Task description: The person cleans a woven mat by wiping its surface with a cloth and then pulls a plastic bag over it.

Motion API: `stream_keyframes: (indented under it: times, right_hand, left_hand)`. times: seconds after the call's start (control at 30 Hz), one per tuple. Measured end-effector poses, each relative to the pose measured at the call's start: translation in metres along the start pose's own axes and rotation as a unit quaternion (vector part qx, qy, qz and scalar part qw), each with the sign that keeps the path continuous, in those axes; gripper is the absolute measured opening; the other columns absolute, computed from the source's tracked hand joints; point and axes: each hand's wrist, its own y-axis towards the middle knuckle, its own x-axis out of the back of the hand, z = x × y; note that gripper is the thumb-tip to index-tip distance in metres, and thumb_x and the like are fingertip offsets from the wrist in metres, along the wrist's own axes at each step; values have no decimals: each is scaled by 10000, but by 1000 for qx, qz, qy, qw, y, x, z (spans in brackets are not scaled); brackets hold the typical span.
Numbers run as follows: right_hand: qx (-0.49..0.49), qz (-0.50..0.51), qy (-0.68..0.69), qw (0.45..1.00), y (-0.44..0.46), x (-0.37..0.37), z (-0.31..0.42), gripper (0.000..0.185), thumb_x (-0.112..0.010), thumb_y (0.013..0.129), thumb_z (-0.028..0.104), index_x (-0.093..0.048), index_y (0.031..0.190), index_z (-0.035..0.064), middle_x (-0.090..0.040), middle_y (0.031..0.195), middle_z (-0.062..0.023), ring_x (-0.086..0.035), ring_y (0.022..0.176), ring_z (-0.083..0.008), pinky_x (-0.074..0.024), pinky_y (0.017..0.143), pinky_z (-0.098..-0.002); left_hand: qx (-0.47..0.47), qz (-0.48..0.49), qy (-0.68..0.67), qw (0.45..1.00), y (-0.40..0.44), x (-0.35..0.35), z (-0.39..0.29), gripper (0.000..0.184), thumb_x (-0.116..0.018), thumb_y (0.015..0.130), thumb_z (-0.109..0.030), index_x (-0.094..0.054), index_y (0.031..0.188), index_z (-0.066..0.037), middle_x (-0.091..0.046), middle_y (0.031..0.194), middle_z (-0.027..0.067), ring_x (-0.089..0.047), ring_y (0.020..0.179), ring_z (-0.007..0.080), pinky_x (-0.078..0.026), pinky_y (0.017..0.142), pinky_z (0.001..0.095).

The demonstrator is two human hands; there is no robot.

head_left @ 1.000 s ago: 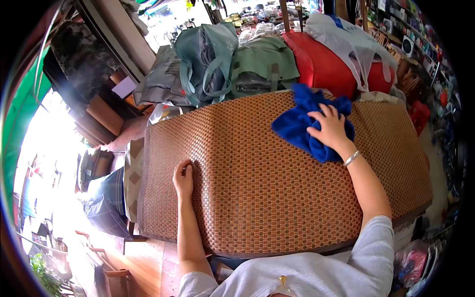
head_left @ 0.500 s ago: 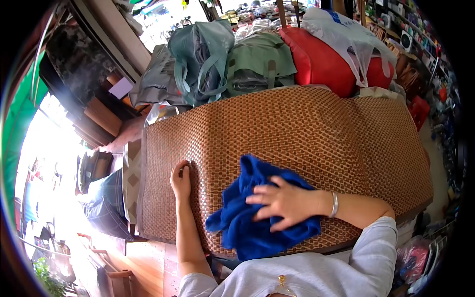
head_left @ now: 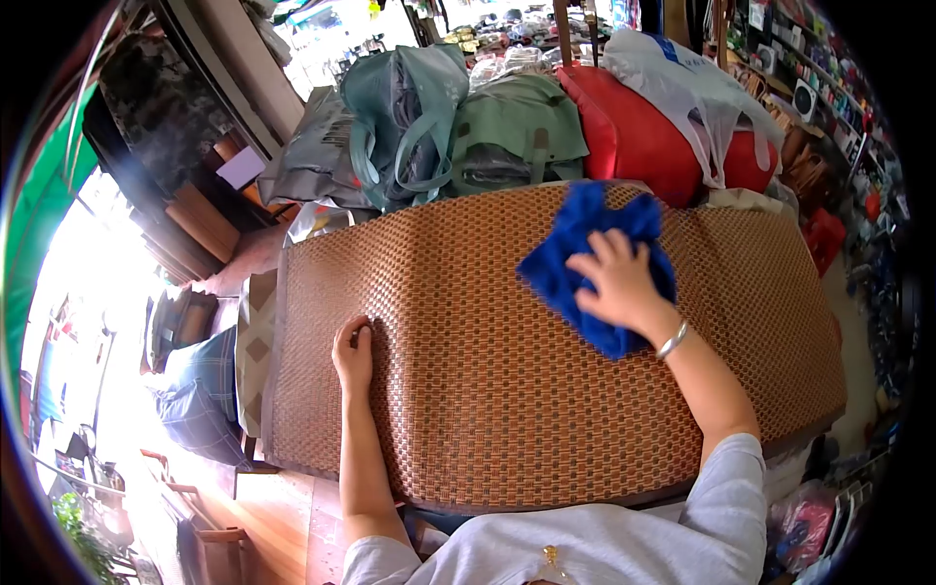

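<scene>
A woven brown mat (head_left: 468, 409) covers the wide surface in front of me, with raised folds running across it. On its far part, right of centre, lies a crumpled blue cloth (head_left: 556, 268). My right hand (head_left: 619, 283) presses on top of this cloth with its fingers spread; a silver bangle circles the wrist. My left hand (head_left: 353, 349) rests on the left part of the mat beside a fold. Its fingers are curled in loosely, and nothing shows in them.
Along the mat's far edge stand a grey-green bag (head_left: 405, 117), a green bag (head_left: 517, 132) and a red bag (head_left: 634, 136) with a white plastic bag (head_left: 682, 83) over it. Plaid cushions (head_left: 200, 390) sit at the left. Crowded shelves (head_left: 819, 58) line the right.
My right hand and the blue cloth have moved away from my body and to the right, from the near edge to the mat's far part. My left hand stays in place.
</scene>
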Motion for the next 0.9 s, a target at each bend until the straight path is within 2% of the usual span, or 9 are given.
stream_keyframes:
  times: [0.07, 0.17, 0.23, 0.33, 0.47, 0.6, 0.67, 0.73, 0.9]
  right_hand:
    - [157, 16, 75, 985, -20, 12, 44, 420, -680, 726, 328, -650, 1121, 187, -485, 1273, -147, -390, 1228, -344, -323, 934, -669]
    - [356, 133, 165, 910, -43, 20, 93, 505, -706, 750, 420, -640, 1216, 236, -437, 1432, -146, -338, 1349, -355, -307, 991, -640]
    - [418, 155, 211, 870, -42, 15, 103, 527, -718, 745, 439, -639, 1228, 242, -428, 1451, -122, -343, 1352, -320, -297, 1010, -622]
    - [379, 139, 185, 896, -20, 7, 86, 488, -728, 735, 444, -674, 1168, 225, -442, 1442, -101, -337, 1353, -295, -283, 1013, -601]
    - [86, 26, 109, 990, 22, -7, 14, 437, -711, 757, 392, -669, 1140, 186, -451, 1414, -147, -335, 1347, -332, -246, 1037, -618]
    - [-151, -25, -15, 988, 23, -15, -45, 493, -679, 806, 422, -610, 1246, 209, -405, 1438, -148, -313, 1350, -377, -296, 982, -689]
    - [-165, -17, -23, 986, 14, -13, -44, 488, -680, 806, 420, -608, 1239, 207, -392, 1443, -153, -326, 1332, -396, -320, 966, -701]
    - [-93, -26, -43, 994, 2, -5, -21, 440, -687, 771, 355, -628, 1175, 191, -432, 1382, -158, -352, 1298, -396, -339, 937, -698]
    - [246, 129, 88, 957, -32, 35, 77, 446, -702, 723, 342, -652, 1141, 194, -478, 1327, -160, -372, 1250, -387, -381, 876, -675]
  left_hand:
    - [-12, -2, -9, 1000, 1, 1, 3, 229, -601, 908, -130, -690, 1108, -61, -654, 1167, 100, -596, 1120, 244, -454, 980, 360]
    - [-16, -2, -3, 1000, 0, 1, 2, 227, -599, 907, -122, -688, 1105, -55, -659, 1145, 100, -599, 1112, 241, -456, 977, 358]
    - [-13, -5, 4, 1000, 1, 2, 3, 227, -599, 907, -119, -688, 1105, -56, -661, 1139, 100, -601, 1109, 240, -457, 976, 358]
    - [-31, 0, 4, 1000, 1, 2, 8, 229, -598, 906, -122, -689, 1107, -59, -659, 1145, 103, -601, 1108, 241, -456, 977, 357]
    - [-7, 0, -9, 1000, -1, 2, 2, 233, -601, 905, -131, -691, 1110, -66, -653, 1161, 97, -599, 1110, 245, -453, 980, 358]
    - [-3, 0, 18, 1000, 0, 3, -1, 229, -601, 906, -130, -691, 1109, -73, -651, 1159, 85, -595, 1117, 249, -455, 982, 363]
    - [-4, -2, 11, 1000, -1, 3, -2, 227, -600, 907, -131, -692, 1107, -76, -650, 1159, 84, -594, 1118, 249, -456, 980, 365]
    - [3, -1, 8, 1000, -1, 1, -2, 220, -601, 908, -134, -693, 1100, -79, -646, 1160, 81, -593, 1116, 247, -461, 973, 364]
    - [-8, -2, -6, 1000, -1, 1, 2, 221, -604, 905, -135, -694, 1100, -77, -646, 1159, 93, -592, 1115, 251, -458, 972, 367]
